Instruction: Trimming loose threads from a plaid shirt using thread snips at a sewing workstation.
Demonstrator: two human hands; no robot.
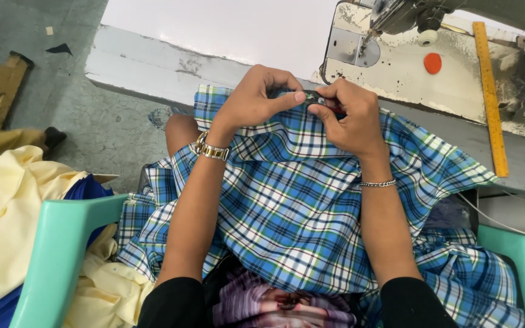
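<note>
1. Closest to you, at 6 o'clock, a purple patterned garment (274, 300) lies on your lap between your black sleeves, with the mint-green chair arm (62, 243) at 8 o'clock and yellow cloth (7, 206) heaped beyond it.
2. Blue plaid fabric (293, 206) drapes over your lap and spreads toward 4 o'clock; its upper edge is lifted to your hands at 12 o'clock.
3. Your left hand (253, 100), with the gold watch (212, 149) on its wrist, pinches that edge from 11 o'clock; your right hand (347, 115), wearing a silver bracelet (378, 183), pinches from 1 o'clock. Both are closed on the cloth, fingertips nearly touching.
4. A small dark tool (320, 97) seems to sit between the fingertips; I cannot tell exactly what it is.
5. Judging from the grip, keep the edge taut between both pinches and work in short, controlled motions, so the weave isn't nicked.
6. Farther off, at 1 o'clock, the sewing machine (396, 36) stands on the counter (153, 64), with a yellow ruler (490, 97) at 2 o'clock.
</note>
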